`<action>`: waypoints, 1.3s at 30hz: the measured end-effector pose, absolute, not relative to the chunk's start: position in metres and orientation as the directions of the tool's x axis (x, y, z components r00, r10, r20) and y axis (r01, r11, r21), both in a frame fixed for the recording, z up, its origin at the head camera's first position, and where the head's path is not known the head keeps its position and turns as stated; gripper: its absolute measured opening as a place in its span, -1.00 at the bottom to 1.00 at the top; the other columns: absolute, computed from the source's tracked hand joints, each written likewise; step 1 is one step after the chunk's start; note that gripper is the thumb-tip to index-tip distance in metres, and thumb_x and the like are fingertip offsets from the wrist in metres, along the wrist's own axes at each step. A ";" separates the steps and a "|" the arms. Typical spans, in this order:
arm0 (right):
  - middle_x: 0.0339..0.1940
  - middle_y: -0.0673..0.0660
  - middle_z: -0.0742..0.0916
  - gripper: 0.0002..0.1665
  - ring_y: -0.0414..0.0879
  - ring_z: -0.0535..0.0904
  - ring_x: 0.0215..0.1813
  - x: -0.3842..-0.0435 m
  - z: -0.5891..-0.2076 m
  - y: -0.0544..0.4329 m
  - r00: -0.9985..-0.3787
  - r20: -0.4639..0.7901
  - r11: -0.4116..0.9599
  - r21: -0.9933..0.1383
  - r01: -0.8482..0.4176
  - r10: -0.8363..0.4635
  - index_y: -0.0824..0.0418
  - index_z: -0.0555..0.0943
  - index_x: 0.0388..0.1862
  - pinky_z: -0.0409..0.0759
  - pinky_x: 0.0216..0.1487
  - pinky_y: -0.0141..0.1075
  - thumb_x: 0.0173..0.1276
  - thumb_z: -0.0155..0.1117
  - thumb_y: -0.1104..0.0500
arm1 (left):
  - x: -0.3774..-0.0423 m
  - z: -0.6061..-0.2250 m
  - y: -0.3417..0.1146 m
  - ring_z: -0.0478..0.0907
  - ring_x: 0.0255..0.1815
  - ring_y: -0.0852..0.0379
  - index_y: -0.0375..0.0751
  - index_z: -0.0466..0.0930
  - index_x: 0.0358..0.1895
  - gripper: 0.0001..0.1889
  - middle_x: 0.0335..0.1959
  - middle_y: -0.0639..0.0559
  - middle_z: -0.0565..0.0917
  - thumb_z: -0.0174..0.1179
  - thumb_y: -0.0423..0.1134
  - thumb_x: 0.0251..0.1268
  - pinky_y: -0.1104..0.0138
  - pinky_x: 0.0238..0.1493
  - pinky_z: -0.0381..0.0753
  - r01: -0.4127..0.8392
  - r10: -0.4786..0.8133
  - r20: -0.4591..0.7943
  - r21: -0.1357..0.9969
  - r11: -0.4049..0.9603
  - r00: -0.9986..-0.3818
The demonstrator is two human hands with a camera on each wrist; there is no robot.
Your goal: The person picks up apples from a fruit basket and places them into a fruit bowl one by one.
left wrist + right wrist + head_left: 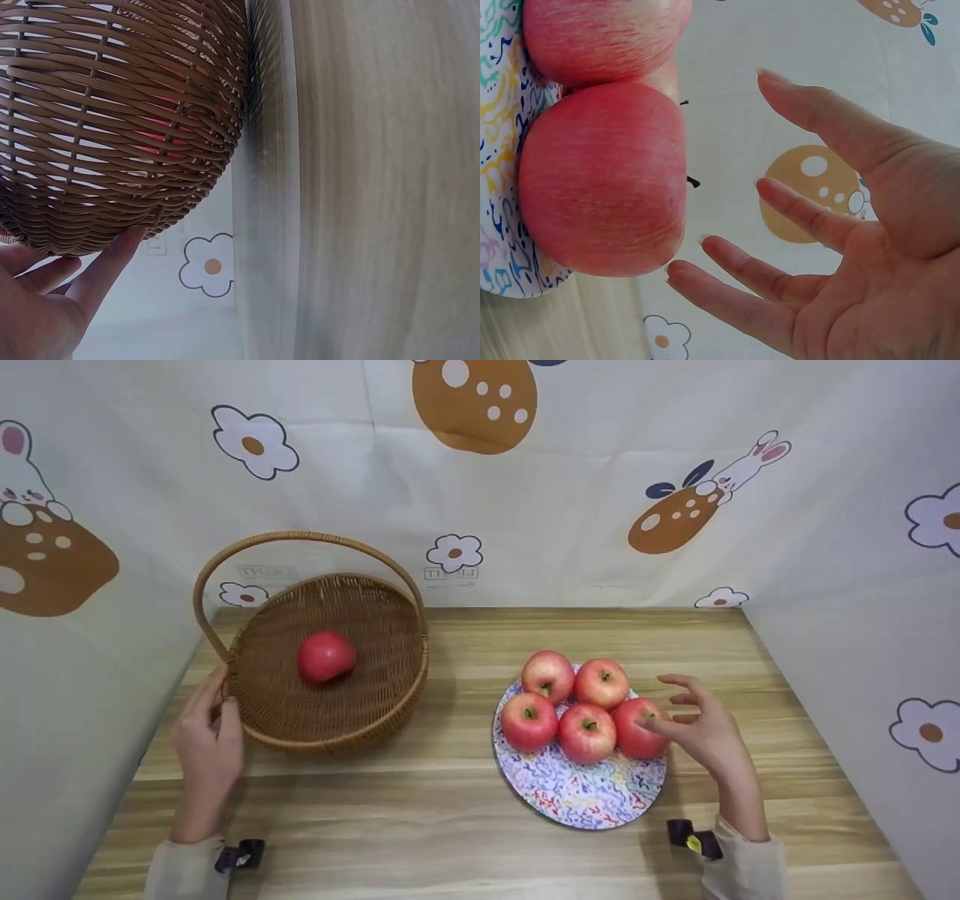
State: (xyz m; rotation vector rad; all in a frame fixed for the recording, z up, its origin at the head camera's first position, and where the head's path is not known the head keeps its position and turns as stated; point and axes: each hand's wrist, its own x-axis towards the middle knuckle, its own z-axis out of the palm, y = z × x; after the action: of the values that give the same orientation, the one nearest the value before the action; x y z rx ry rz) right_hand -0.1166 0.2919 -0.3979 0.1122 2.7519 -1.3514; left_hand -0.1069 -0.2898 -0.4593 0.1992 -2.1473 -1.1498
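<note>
A round wicker basket (pixel 390 712) with a tall arched handle stands at the left of the table. One red apple (pixel 326 658) lies inside it. At the basket's left rim my left hand (pixel 210 735) grips the edge; in the left wrist view its fingers lie against the woven wall (pixel 97 150). Several red apples (pixel 587 733) are grouped on the far part of a round patterned plate (pixel 592 802). Beside the rightmost apple (pixel 604 180), my right hand (pixel 709 731) hovers with fingers spread and nothing held. Its fingertips are close to that apple, whose stem faces the palm in the right wrist view.
The wood-grain table (pixel 420 825) is bounded at the back and both sides by pale sheets (pixel 570 495) printed with rabbits and flowers. Between basket and plate runs a strip of bare tabletop. The basket's handle (pixel 307 536) rises high above its rim.
</note>
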 end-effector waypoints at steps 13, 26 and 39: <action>0.39 0.52 0.52 -0.20 0.45 0.50 0.36 -0.120 -0.387 0.270 -0.998 -0.011 0.572 -0.819 0.041 0.054 0.36 0.44 0.46 0.50 0.39 0.24 0.33 0.56 0.18 | -0.108 -0.459 -0.291 0.47 0.42 -0.22 -0.45 0.54 0.39 -0.53 0.42 -0.33 0.56 -0.02 -0.45 0.47 0.75 0.08 0.36 0.175 -0.421 0.493 0.781 0.600 -0.761; 0.25 0.50 0.64 -0.36 0.43 0.64 0.22 -0.130 -0.382 0.243 -0.995 0.084 0.538 -0.841 -0.047 0.044 0.39 0.53 0.38 0.60 0.32 0.15 0.38 0.51 0.25 | -0.108 -0.460 -0.291 0.49 0.39 -0.22 -0.43 0.56 0.38 -0.52 0.39 -0.33 0.59 -0.03 -0.45 0.47 0.75 0.07 0.37 0.186 -0.419 0.509 0.774 0.606 -0.752; 0.09 0.41 0.72 -0.50 0.30 0.70 0.12 -0.136 -0.374 0.201 -0.986 0.156 0.478 -0.863 -0.162 -0.053 0.39 0.63 0.26 0.68 0.23 0.08 0.37 0.49 0.31 | -0.107 -0.460 -0.291 0.52 0.36 -0.25 -0.45 0.56 0.38 -0.53 0.40 -0.32 0.59 -0.04 -0.45 0.47 0.76 0.06 0.38 0.183 -0.424 0.507 0.776 0.604 -0.750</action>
State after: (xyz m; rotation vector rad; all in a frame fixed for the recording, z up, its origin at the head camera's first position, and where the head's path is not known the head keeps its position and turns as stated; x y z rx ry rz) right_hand -0.1364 0.2005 -0.3744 -0.2041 2.7916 -1.6497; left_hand -0.1070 -0.2911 -0.4603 0.1895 -2.1443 -1.1392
